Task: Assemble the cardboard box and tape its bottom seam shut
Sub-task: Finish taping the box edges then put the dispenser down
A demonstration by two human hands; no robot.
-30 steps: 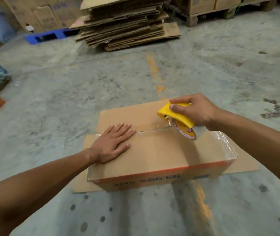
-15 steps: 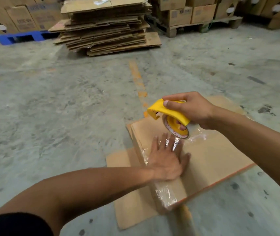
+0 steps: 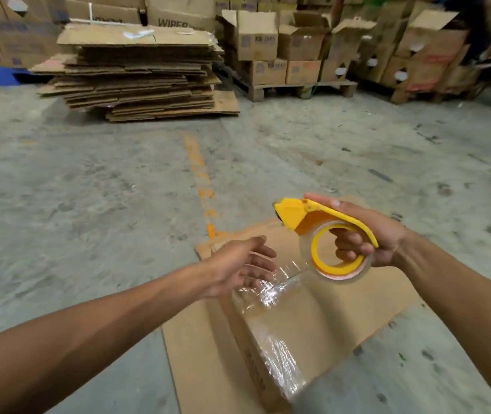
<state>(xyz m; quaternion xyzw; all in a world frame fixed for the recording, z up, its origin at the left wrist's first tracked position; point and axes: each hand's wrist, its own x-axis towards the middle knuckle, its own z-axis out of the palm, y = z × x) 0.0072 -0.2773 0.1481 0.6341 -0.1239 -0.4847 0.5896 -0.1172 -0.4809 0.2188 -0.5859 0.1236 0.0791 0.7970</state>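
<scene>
A brown cardboard box [image 3: 321, 321] lies on a flat cardboard sheet [image 3: 196, 354] on the concrete floor. Clear shiny tape [image 3: 280, 354] runs along its upper face and over its near end. My right hand [image 3: 366, 234] holds a yellow tape dispenser [image 3: 324, 231] with a clear tape roll, lifted above the box's far part. My left hand [image 3: 238, 264] hovers over the box's left far edge with fingers spread and nothing in it. A strand of tape seems to stretch from the roll down to the box.
A tall stack of flattened cardboard [image 3: 136, 76] lies on the floor at the back left. Wooden pallets with cardboard boxes [image 3: 301, 52] stand at the back right. An orange painted line [image 3: 199, 171] runs along the concrete floor toward the box.
My left hand has lifted off the box top and opened. My right hand has raised the dispenser off the box and tilted it. The view has swung, so the box lies end-on.
</scene>
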